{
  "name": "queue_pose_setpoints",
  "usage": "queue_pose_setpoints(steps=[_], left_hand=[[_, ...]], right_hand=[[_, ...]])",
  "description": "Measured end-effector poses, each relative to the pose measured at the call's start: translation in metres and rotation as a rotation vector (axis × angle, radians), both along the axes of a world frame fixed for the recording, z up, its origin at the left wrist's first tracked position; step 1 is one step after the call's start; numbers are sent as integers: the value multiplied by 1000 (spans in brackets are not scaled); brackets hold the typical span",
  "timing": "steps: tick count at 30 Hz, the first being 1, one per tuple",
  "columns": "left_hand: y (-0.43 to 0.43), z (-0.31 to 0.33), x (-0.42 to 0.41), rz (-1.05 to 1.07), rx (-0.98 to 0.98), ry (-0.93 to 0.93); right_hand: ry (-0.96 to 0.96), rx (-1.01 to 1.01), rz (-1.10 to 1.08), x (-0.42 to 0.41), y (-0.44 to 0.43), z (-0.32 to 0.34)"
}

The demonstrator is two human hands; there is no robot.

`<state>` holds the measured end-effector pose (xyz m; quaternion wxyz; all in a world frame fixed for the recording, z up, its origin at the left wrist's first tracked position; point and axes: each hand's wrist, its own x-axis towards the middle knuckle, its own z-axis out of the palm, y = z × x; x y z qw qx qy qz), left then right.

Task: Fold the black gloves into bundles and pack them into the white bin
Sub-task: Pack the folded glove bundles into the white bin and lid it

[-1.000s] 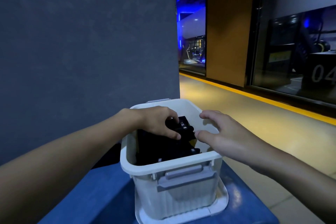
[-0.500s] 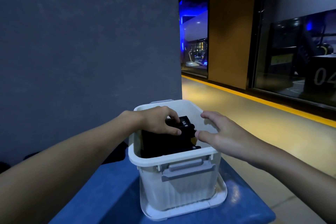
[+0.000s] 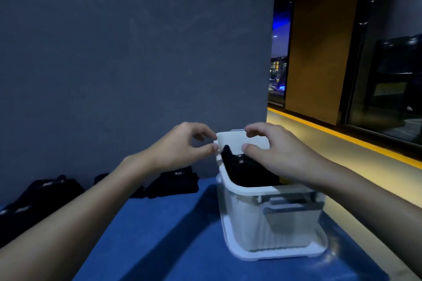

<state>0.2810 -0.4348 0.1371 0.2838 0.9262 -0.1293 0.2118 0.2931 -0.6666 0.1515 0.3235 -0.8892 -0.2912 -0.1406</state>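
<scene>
The white bin (image 3: 242, 190) stands on the blue table (image 3: 164, 235), with a grey handle on its near side. Black glove bundles (image 3: 242, 166) fill it almost to the rim. My left hand (image 3: 182, 146) hovers at the bin's far left corner with loosely curled fingers and holds nothing; its thumb tip is right by the rim. Just over the gloves in the bin, my right hand (image 3: 280, 157) also hangs loosely curled and holds nothing. More black gloves (image 3: 173, 183) lie on the table to the left of the bin.
A further heap of black gloves (image 3: 34, 203) lies at the table's far left. A grey wall (image 3: 137, 52) rises right behind the table. To the right, the table edge drops to a floor with a yellow stripe (image 3: 342, 136).
My left hand has let go of the glove bundle and lifted out of the bin. Both hands now sit higher, near the far rim. The view has swung left, showing gloves on the table.
</scene>
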Motion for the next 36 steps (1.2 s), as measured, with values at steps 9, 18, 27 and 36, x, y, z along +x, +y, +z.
queue_pose_setpoints(steps=[9, 18, 27, 36], left_hand=[[101, -50, -77, 333, -26, 47], [171, -90, -125, 556, 90, 125], [244, -119, -176, 952, -18, 59], [278, -147, -196, 998, -120, 313]], right_hand=[[24, 3, 235, -32, 106, -19], [298, -1, 354, -34, 202, -86], [491, 9, 462, -62, 317, -134], [640, 21, 440, -72, 383, -149]])
